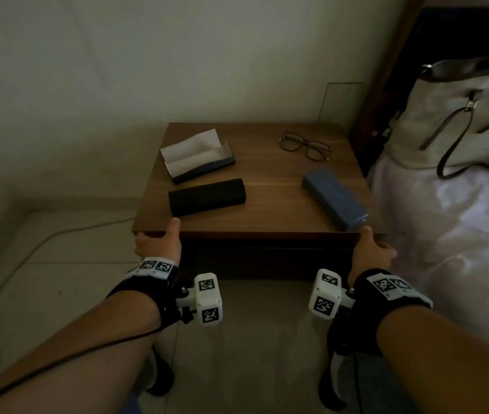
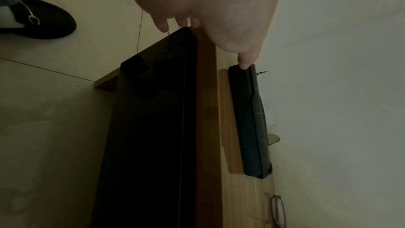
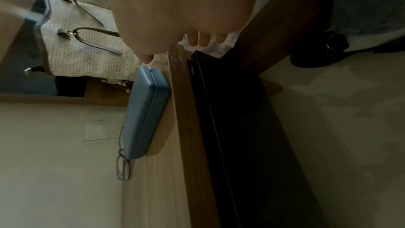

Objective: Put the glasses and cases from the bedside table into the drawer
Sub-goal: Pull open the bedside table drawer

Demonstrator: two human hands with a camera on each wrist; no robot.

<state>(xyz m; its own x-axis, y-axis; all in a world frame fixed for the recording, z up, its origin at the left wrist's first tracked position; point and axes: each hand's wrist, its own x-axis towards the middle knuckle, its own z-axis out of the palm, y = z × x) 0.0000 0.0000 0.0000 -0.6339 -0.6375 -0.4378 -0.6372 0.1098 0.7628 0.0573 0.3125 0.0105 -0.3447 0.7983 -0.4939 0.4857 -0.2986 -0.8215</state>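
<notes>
On the wooden bedside table [image 1: 270, 180] lie dark-framed glasses [image 1: 306, 146] at the back right, an open case [image 1: 198, 158] with a pale lining at the back left, a black case [image 1: 207, 197] in front of it, and a blue case [image 1: 335, 198] at the front right. My left hand [image 1: 159, 240] grips the top's front left corner, thumb on top beside the black case [image 2: 249, 119]. My right hand [image 1: 371, 249] grips the front right corner, thumb near the blue case [image 3: 144, 110]. Below the edge is the dark drawer front [image 1: 267, 258], which looks closed.
A pale handbag [image 1: 461, 115] with brown straps stands on the bed [image 1: 461, 234] right beside the table. A wall runs behind the table. A cable [image 1: 13, 264] trails over the tiled floor on the left. My dark shoe [image 2: 43, 20] is on the floor nearby.
</notes>
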